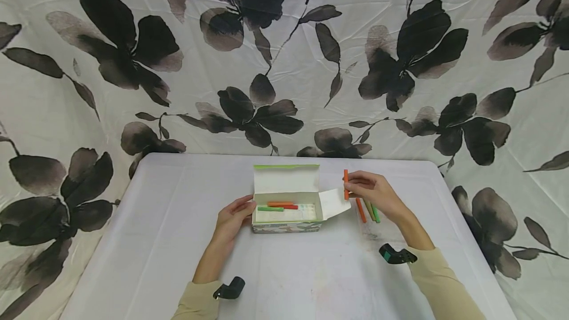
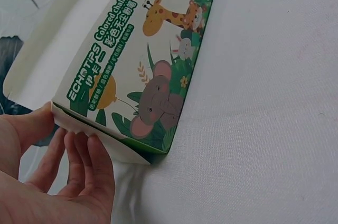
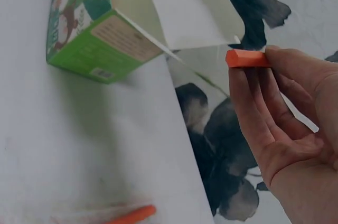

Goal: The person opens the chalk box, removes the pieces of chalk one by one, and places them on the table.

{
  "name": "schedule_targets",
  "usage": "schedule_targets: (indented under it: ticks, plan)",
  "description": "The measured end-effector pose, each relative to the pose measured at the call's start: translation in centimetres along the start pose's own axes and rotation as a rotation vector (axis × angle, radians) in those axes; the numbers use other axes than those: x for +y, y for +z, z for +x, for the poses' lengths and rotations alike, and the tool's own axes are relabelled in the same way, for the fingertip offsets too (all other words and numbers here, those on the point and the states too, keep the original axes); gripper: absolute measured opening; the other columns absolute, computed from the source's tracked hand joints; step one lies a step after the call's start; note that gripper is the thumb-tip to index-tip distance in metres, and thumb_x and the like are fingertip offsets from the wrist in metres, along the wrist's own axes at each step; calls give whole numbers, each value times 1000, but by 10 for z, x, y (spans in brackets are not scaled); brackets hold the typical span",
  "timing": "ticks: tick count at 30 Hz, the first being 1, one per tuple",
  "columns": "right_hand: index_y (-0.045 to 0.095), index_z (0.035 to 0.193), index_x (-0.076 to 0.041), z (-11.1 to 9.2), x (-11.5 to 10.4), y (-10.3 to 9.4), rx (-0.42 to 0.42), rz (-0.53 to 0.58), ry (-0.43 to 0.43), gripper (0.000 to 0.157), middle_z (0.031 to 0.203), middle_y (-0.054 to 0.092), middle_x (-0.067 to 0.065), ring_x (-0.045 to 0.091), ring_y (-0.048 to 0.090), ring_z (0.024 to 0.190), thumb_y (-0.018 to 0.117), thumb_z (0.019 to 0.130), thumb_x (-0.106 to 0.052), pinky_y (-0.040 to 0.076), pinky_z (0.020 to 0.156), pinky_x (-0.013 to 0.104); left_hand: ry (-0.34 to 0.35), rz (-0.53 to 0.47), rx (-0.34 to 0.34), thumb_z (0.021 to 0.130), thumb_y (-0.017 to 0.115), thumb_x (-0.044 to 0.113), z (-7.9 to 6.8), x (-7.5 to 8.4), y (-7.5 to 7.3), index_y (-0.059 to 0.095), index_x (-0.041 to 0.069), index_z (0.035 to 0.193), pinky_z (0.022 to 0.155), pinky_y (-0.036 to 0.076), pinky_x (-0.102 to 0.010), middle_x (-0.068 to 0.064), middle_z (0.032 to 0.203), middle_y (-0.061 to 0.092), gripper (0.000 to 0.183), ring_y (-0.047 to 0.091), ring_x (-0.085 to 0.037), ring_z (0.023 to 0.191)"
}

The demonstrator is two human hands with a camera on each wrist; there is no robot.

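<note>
An open cardboard chalk box (image 1: 286, 228), printed with cartoon animals, stands on the table with its lid up. My left hand (image 1: 233, 215) grips its left end; in the left wrist view the thumb is at the corner and the fingers are against the end flap (image 2: 121, 147). Inside lie an orange chalk stick (image 1: 280, 204), a green one (image 1: 269, 209) and a red one (image 1: 291, 207). My right hand (image 1: 372, 192) pinches another orange chalk stick (image 3: 247, 58) between thumb and fingers, held upright right of the box, by its folded-out side flap (image 1: 334, 203).
Below my right hand lie an orange-red chalk stick (image 1: 361, 210), an olive one (image 1: 369, 210) and a green one (image 1: 376, 214), beside some thin clear plastic (image 1: 378, 232). A white cloth covers the table (image 1: 178, 241). Behind it hangs a flowered curtain (image 1: 186, 63).
</note>
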State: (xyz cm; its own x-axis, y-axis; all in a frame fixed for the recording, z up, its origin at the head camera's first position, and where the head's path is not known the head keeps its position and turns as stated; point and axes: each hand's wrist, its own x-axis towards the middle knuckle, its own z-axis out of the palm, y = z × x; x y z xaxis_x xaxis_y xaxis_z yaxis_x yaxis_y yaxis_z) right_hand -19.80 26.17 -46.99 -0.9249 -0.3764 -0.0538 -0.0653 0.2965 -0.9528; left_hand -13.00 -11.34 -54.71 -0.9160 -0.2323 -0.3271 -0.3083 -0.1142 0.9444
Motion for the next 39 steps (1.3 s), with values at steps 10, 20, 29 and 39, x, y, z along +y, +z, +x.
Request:
schedule_targets:
  ticks: [10, 20, 29, 39]
  plan:
    - [57, 136, 5, -16, 23, -22, 73, 13, 36, 50, 132, 62, 25, 15, 71, 105, 70, 100, -27, 56, 96, 40, 2, 7, 2, 96, 74, 17, 0, 0, -1, 65, 5, 135, 77, 54, -25, -7, 114, 69, 41, 66, -18, 97]
    - [55, 138, 9, -35, 48, -37, 150, 24, 81, 54, 126, 66, 20, 9, 71, 101, 70, 101, -27, 57, 92, 31, 11, -21, 2, 96, 74, 14, -1, 0, -1, 65, 3, 134, 74, 55, -23, -7, 111, 70, 41, 67, -17, 93]
    - [55, 139, 9, -53, 73, -48, 222, -48, 172, 57, 119, 71, 11, 3, 69, 94, 70, 100, -30, 57, 89, 27, 15, -19, -6, 96, 74, 15, 0, -2, 0, 65, 4, 134, 75, 55, -24, -8, 113, 69, 41, 67, -20, 99]
    - [60, 132, 11, -55, 103, -47, 246, -177, 249, 50, 112, 74, 15, 1, 67, 88, 71, 99, -26, 57, 78, 21, 27, -53, -1, 95, 75, 13, 1, -3, -1, 66, 1, 133, 74, 56, -25, -6, 108, 71, 41, 66, -13, 89]
